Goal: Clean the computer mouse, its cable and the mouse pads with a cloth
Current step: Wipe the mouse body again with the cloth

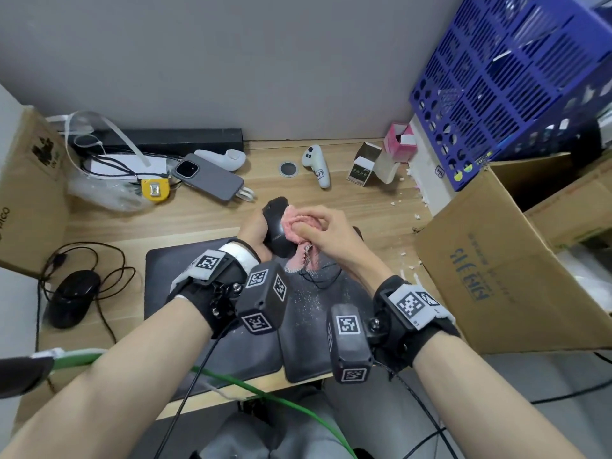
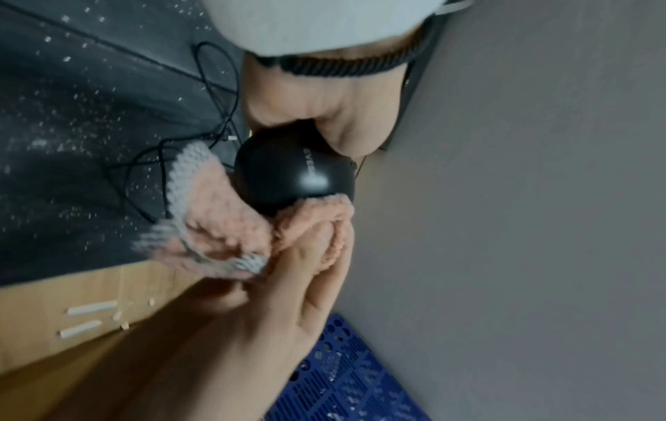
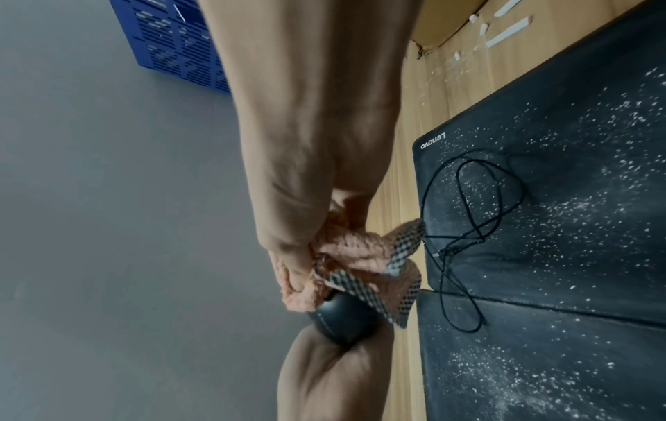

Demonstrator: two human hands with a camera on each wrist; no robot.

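My left hand [image 1: 253, 228] grips a black computer mouse [image 1: 276, 228] lifted above the desk. My right hand [image 1: 323, 231] holds a bunched pink cloth [image 1: 294, 226] with a grey checked edge and presses it against the mouse's side. In the left wrist view the mouse [image 2: 293, 173] sits against my palm with the cloth [image 2: 223, 228] below it. The mouse's thin black cable [image 3: 475, 228] lies looped on two dark mouse pads [image 1: 178, 286] [image 3: 576, 142], both speckled with white crumbs. The right wrist view shows the cloth [image 3: 360, 256] over the mouse [image 3: 342, 322].
A second black mouse [image 1: 71, 298] with coiled cable lies at the left. A phone [image 1: 207, 177], white controllers [image 1: 318, 164], small boxes [image 1: 366, 165], a plastic bag [image 1: 99, 190] line the back. Cardboard boxes [image 1: 496, 260] [image 1: 26, 193] flank the desk; a blue crate [image 1: 510, 77] stands at the right. White foam bits [image 1: 410, 256] litter the desk.
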